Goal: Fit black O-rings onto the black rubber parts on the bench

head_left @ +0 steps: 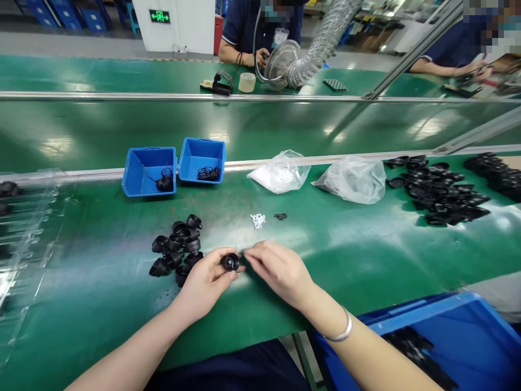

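In my left hand (207, 279) is a small round black plastic cap (230, 262), its hollow side turned up toward me. My right hand (280, 269) hovers just right of the cap, thumb and fingertips pinched together; whatever they hold is too small to make out. A heap of similar black caps (175, 251) lies left of my left hand. Beyond my hands sit a little pile of white pieces (258, 220) and a smaller pile of tiny black pieces (280, 216).
Two blue bins (148, 187) with black coiled parts stand at the back, beside two clear plastic bags (353, 182). Black parts (439, 190) cover the far right; clear trays (30, 244) lie left. A blue crate (480, 336) stands at lower right. Two people work across the bench.
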